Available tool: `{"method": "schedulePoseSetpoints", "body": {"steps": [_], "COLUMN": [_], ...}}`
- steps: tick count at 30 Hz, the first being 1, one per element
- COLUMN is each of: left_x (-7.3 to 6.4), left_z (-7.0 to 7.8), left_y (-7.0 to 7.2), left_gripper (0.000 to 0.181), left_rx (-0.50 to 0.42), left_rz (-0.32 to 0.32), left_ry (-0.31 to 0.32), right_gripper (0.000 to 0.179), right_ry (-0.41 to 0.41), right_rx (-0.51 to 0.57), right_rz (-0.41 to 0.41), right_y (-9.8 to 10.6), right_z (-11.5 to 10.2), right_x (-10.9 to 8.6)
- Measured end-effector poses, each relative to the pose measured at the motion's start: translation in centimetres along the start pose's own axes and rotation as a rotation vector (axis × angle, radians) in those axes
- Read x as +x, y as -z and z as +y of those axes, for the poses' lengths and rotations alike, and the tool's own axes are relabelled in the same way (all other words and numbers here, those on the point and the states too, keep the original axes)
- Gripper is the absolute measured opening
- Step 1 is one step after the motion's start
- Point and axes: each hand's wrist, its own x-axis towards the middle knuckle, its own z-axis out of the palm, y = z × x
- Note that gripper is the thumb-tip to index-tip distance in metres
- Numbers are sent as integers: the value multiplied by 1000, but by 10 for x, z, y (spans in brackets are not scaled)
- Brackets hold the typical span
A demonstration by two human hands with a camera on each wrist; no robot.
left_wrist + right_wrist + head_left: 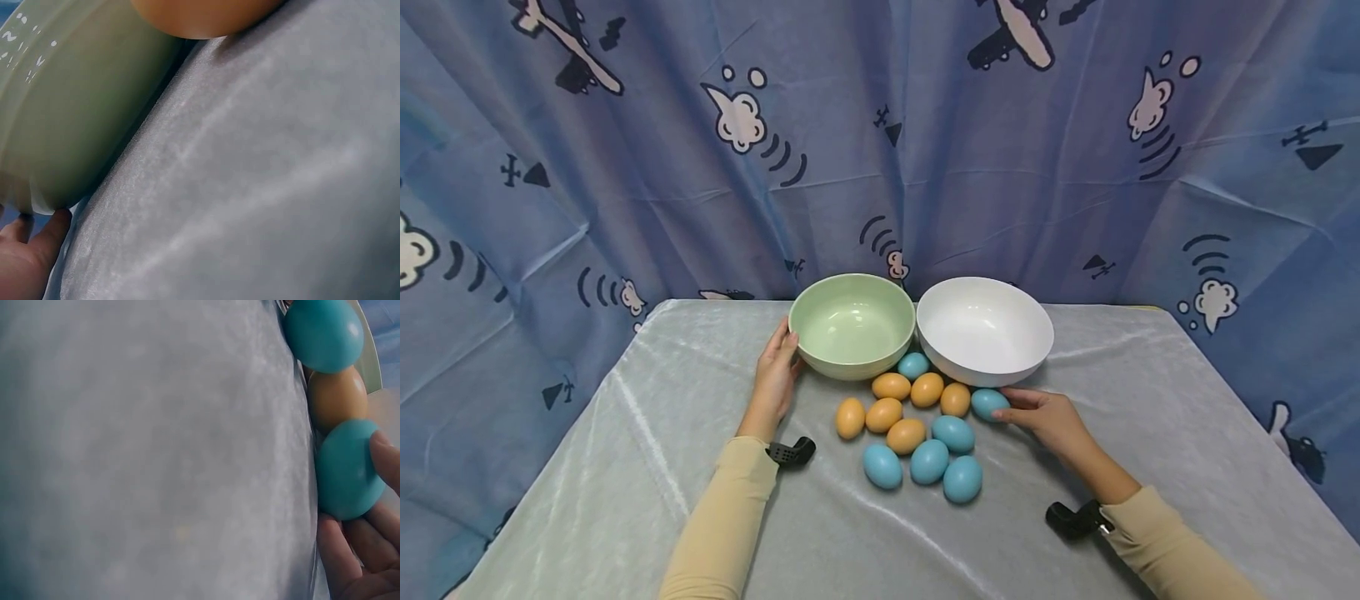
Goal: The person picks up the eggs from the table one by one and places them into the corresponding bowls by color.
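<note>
At the left side of the light green bowl (852,325), my left hand (772,377) touches the outer wall with its fingertips. In the left wrist view, those fingertips (59,219) meet the bowl's side. My right hand (1055,422) pinches a blue egg (987,404) between thumb and fingers, in front of the white bowl (985,333). The right wrist view shows the thumb on one side of this egg (349,469) and fingers on the other. Yellow-orange eggs (906,436) and further blue eggs (929,462) lie loosely grouped before the bowls.
Both bowls stand side by side near the far edge of the table, whose grey cloth (647,467) reaches toward me. One blue egg (913,366) sits close between the bowls. A blue patterned curtain (850,150) hangs behind.
</note>
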Motion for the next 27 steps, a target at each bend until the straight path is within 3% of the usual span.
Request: {"method": "schedulePoseSetpoints", "body": {"steps": [17, 27], "left_x": [0, -1], "left_z": [0, 1], "left_y": [1, 1], "left_gripper": [57, 57], "left_rx": [14, 35], "left_rz": [-4, -5], "left_ry": [1, 13], "right_gripper": [58, 57], "right_ry": [-1, -7], "right_rx": [-48, -56], "right_rz": [17, -4], "right_y": [0, 2], "right_z": [0, -13], "right_x": [-1, -11]}}
